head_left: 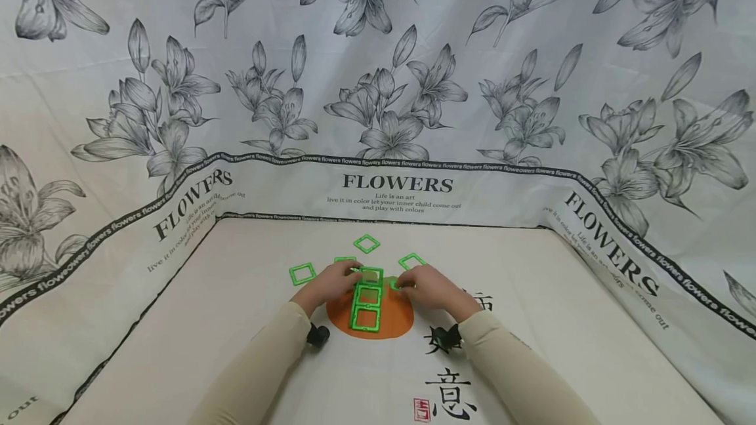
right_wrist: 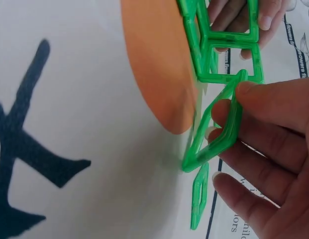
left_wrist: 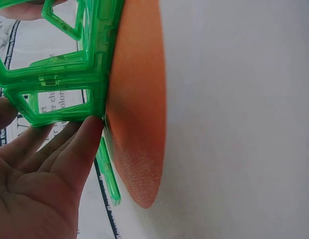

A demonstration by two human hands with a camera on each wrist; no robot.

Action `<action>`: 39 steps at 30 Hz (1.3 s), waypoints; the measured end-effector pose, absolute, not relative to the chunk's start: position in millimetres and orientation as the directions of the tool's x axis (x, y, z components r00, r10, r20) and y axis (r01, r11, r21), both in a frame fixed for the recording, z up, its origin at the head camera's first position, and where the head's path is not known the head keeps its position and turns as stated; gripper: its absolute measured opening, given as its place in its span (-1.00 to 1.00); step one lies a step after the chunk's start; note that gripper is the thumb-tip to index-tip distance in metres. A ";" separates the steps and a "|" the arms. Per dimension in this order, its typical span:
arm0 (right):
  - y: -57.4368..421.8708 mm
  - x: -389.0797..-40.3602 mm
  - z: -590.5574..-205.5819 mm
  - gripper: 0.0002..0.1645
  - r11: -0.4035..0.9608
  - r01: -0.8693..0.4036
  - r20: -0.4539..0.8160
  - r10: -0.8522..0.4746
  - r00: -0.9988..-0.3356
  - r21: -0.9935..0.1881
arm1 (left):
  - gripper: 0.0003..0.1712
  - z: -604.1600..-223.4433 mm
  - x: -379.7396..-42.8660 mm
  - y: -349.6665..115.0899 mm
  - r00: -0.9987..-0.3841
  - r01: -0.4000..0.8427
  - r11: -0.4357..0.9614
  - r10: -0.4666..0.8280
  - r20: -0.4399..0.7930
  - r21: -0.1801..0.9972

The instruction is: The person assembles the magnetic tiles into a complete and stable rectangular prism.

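Observation:
A row of joined green magnetic tile frames (head_left: 367, 307) stands as a box-like structure over an orange printed circle (head_left: 397, 325). My left hand (head_left: 338, 281) is at its far end; in the left wrist view, the thumb and fingertips hold the end of the structure (left_wrist: 50, 79) from two sides. My right hand (head_left: 429, 287) pinches a single green square tile (right_wrist: 231, 127) between thumb and fingers. In the right wrist view that tile is tilted, close to the structure's end; whether they touch I cannot tell.
Loose green tiles lie around: a left tile (head_left: 292, 275), a far tile (head_left: 358, 243), a right tile (head_left: 403, 261), and one partly hidden tile (head_left: 345, 259) behind my left hand. The pale cloth (head_left: 236, 320) carries black characters. A flower-printed curtain (head_left: 396, 189) encloses the back and sides.

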State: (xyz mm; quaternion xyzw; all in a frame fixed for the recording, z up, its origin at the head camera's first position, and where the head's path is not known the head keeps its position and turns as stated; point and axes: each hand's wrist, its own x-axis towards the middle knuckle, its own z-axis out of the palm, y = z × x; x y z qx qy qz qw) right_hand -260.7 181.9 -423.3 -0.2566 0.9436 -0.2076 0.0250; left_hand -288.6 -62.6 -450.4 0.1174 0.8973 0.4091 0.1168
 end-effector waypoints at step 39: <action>164.8 -258.7 -437.5 -0.82 0.637 -0.145 0.031 -0.186 -0.982 -0.757 | -0.47 -452.7 -293.0 -63.4 -0.941 0.101 0.611 0.315 -0.124 0.785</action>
